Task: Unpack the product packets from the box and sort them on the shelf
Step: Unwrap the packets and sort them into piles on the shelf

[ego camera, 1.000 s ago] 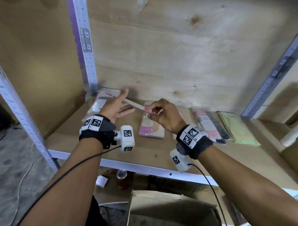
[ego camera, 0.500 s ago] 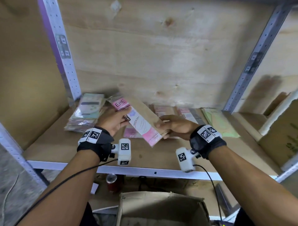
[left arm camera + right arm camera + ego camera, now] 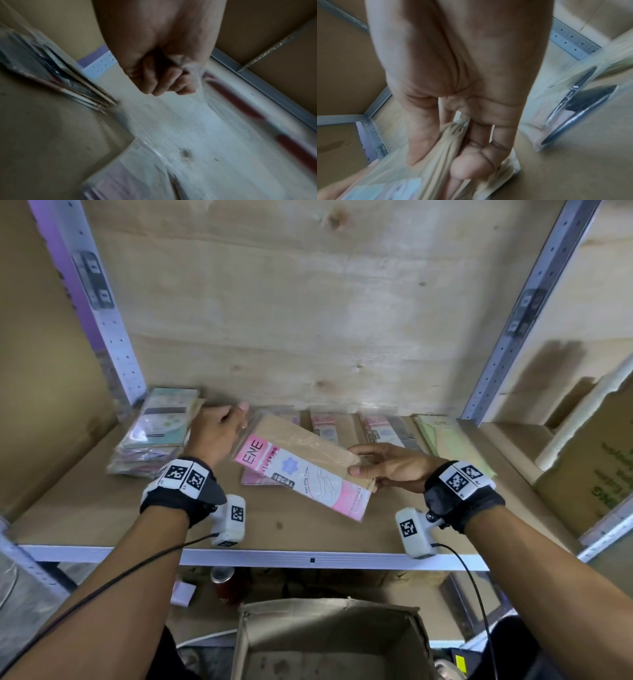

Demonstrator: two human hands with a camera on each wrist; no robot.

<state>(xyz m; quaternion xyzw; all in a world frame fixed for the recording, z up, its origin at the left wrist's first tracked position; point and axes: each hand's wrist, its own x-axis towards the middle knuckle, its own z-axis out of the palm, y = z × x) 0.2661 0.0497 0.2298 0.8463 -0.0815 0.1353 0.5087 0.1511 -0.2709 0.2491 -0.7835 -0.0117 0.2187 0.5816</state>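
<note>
1. The left hand (image 3: 216, 432) pinches the upper left corner of a pink and tan stocking packet (image 3: 305, 470); in the left wrist view its fingers (image 3: 164, 81) are curled tight round the clear plastic edge
2. The right hand (image 3: 390, 465) holds the packet's right end, thumb on top and fingers (image 3: 465, 170) underneath, closed on the tan part of the wrapper
3. The packet hangs between both hands above the shelf (image 3: 102, 508), tilted so that its left end with the pink "ENE" label sits higher and farther back than the right end
4. A pink packet (image 3: 257, 479) lies flat on the shelf board directly beneath the held one, mostly hidden by it
5. A stack of packets (image 3: 154, 433) with green and lilac covers sits at the back left corner of the shelf, just beside the left hand
6. Along the back wall to the right lie more pink packets (image 3: 325, 428), then a pale green packet (image 3: 452, 440) nearest the right upright
7. An open cardboard box (image 3: 329, 642) stands on the floor below the shelf's front rail; whether it holds anything cannot be told
8. A small can (image 3: 222, 580) and a white block (image 3: 183, 594) sit under the shelf, left of the box
</note>
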